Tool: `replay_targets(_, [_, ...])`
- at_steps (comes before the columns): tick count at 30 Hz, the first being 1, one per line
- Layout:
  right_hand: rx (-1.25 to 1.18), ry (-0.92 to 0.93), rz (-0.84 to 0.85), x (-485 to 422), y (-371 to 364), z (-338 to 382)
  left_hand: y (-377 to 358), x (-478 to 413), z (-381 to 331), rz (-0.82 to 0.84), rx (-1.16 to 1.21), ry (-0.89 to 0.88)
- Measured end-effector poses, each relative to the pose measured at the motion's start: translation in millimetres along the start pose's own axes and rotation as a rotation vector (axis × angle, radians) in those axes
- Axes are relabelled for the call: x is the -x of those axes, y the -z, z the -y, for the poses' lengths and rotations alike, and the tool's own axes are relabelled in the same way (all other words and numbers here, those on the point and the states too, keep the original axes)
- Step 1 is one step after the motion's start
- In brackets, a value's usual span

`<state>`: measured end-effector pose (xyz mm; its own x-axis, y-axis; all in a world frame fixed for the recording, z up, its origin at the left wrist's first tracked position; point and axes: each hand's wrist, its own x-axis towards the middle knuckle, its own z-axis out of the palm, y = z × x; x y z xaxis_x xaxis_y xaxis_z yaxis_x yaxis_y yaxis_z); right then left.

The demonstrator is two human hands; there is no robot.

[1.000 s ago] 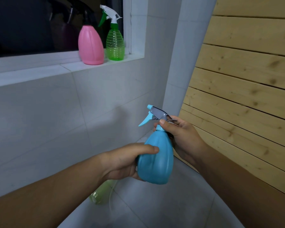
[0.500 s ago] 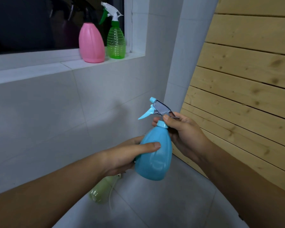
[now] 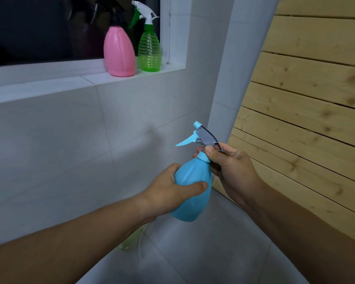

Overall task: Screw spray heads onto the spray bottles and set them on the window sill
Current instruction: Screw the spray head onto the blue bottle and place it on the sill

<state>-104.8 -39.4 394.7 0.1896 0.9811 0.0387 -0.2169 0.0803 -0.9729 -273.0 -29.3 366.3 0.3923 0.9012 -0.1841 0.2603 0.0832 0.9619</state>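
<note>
I hold a blue spray bottle point(image 3: 193, 187) in front of me, tilted a little to the right. My left hand point(image 3: 168, 191) wraps around its body. My right hand point(image 3: 230, 167) grips the neck collar just under the grey and blue spray head point(image 3: 203, 137), whose trigger points left. On the white window sill point(image 3: 49, 87) at the upper left stand a pink bottle point(image 3: 119, 52) with a black head and, right of it, a clear green bottle point(image 3: 149, 52) with a white and green head.
A pale yellow-green bottle point(image 3: 129, 243) lies on the tiled floor below my left forearm, mostly hidden. A wall of wooden planks point(image 3: 305, 111) runs along the right. White tiles cover the wall under the sill.
The blue bottle has risen and tilted slightly, with both hands still on it. My view has shifted so the sill bottles sit closer to the centre.
</note>
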Motion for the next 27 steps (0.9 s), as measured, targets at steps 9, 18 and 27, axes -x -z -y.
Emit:
replay_targets(9, [-0.054, -0.039, 0.120, -5, 2, 12, 3, 0, -6, 0.034, 0.013, 0.002])
replay_targets(18, [0.130, -0.033, 0.174, -2, 0, 14, 21, 3, -14, -0.022, 0.058, -0.052])
replay_targets(27, [0.467, 0.253, 0.349, -26, -78, 42, 97, 2, -62, -0.223, 0.254, -0.177])
